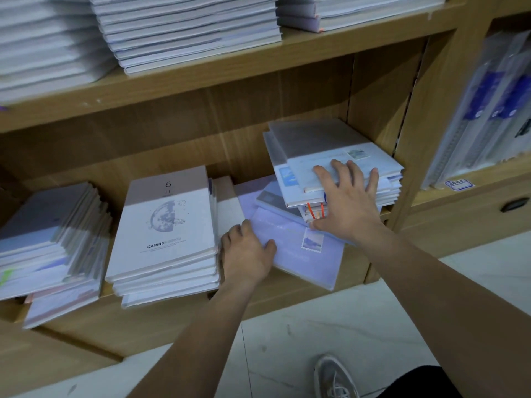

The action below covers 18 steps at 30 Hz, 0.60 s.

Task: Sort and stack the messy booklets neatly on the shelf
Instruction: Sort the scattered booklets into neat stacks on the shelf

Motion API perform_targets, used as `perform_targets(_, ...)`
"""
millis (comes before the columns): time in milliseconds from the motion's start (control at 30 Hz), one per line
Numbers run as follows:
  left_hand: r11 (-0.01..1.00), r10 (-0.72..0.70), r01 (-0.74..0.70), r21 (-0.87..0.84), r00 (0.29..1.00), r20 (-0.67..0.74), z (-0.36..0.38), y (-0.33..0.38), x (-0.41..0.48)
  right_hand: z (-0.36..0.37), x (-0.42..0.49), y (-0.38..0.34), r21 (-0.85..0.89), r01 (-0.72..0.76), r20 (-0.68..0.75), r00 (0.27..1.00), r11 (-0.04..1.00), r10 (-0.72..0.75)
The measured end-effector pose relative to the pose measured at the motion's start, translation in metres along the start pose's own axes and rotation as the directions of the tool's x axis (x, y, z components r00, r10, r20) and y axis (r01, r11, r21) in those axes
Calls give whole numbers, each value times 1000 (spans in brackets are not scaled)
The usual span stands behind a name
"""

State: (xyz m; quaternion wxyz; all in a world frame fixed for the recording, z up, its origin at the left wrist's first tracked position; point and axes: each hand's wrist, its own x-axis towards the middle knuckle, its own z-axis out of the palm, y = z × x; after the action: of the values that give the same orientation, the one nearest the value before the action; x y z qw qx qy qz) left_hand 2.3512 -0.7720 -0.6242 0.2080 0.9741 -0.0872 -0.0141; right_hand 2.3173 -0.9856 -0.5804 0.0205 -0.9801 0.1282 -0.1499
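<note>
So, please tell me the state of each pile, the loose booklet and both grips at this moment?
left grip, holds the lavender booklet's left edge, thumb on top.
right grip, fingers spread flat on the right pile.
lavender booklet, flat, askew, overhanging the shelf front.
right pile, crooked, covers misaligned.
moon-cover pile, fairly even, lower ones shifted.
left pile, fanned, untidy.

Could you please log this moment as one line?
left hand grips lilac sleeved booklet | right hand presses skewed pale booklet stack
</note>
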Motion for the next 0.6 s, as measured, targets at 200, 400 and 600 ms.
perform_targets(200, 996, -40, 45, 74, 997, -64, -3, 7, -7, 2, 2, 1, -9, 6, 5, 1000, 1000, -6)
perform_targets(400, 986, -55, 61, -158, 998, 42, 2, 5, -2, 2, 2, 2, -11, 9, 10, 1000, 1000, -9)
perform_targets(600, 902, -81, 128, -413, 988, 128, 16, -2, -21, 0, 2, 2, -14, 7, 16, 1000, 1000, -7)
